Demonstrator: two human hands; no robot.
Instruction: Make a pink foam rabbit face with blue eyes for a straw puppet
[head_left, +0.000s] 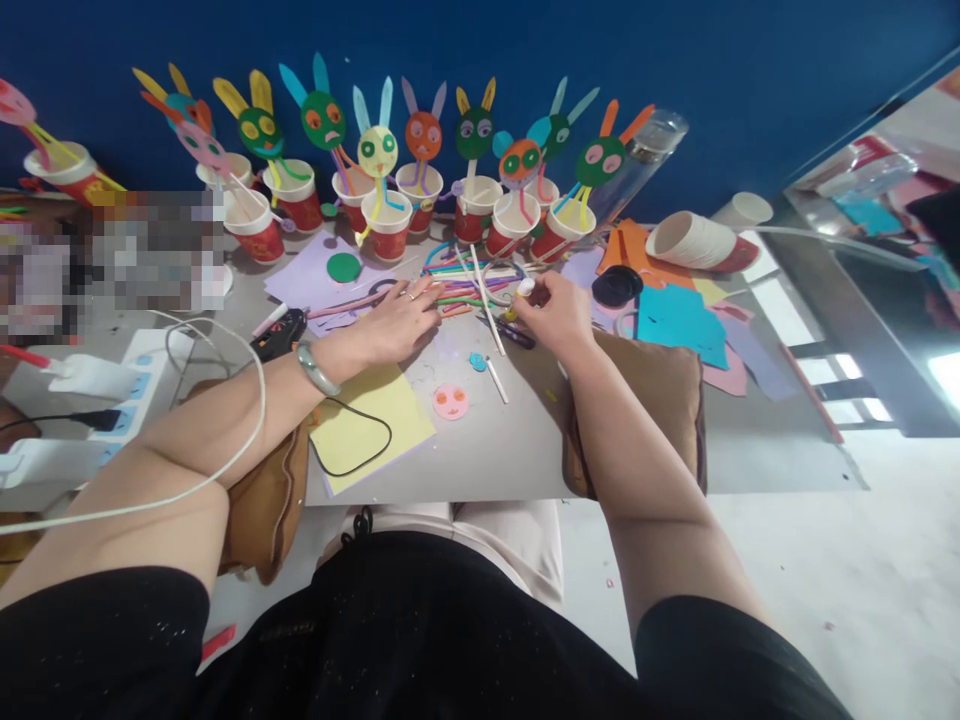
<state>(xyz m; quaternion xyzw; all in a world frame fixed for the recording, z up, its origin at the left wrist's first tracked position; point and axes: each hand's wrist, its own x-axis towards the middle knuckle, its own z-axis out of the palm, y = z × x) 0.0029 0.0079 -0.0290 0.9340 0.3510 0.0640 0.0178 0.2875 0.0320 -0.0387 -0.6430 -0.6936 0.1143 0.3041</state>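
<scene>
My left hand [409, 320] lies flat with its fingers stretched out, beside a pile of coloured pipe cleaners [461, 297]. Pinched in my right hand [556, 312] is a small white-and-yellow object [525, 288], like a tube or stick with a white cap, partly hidden by the fingers. Dark-handled scissors [517, 333] rest under that hand. In front of both hands lie a pink paper face [451, 401] with orange eyes, a small blue curl [478, 361] and a short white stick [496, 381].
Red paper cups [388, 240] bearing rabbit-faced figures line the blue wall. Stacked cups [697, 243] and blue paper [679, 325] lie right. Left are a power strip [139, 385], a loose white cable [259, 400] and a black glue gun [279, 335]. Yellow paper [375, 425] lies near the front edge.
</scene>
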